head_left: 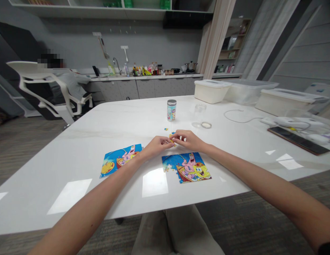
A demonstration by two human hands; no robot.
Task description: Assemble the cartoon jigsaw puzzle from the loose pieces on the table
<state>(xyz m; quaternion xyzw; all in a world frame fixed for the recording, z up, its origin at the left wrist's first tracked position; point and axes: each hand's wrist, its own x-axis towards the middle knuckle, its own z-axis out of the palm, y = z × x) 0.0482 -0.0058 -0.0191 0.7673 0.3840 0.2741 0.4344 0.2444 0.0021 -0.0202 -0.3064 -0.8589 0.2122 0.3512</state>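
Both hands meet over small yellow and blue jigsaw puzzle pieces (172,136), just beyond a partly assembled cartoon jigsaw puzzle (193,167). My left hand (161,146) is closed, thumb and fingertips pinched at the pieces. From the other side my right hand (188,140) pinches them too, its fingers curled. Fingers partly hide these pieces. The assembled puzzle has a gap at its lower left corner. Under my left forearm lies a picture card (111,161) with the same cartoon scene. One loose puzzle piece (166,129) rests farther back.
A cartoon-printed tin (171,111) stands upright behind my hands. To its right are a clear jar (200,110) and a ring-shaped lid (206,125). Storage boxes (211,92), a white cable (240,120) and a dark phone (297,140) occupy the right side. A person (66,83) sits at far left.
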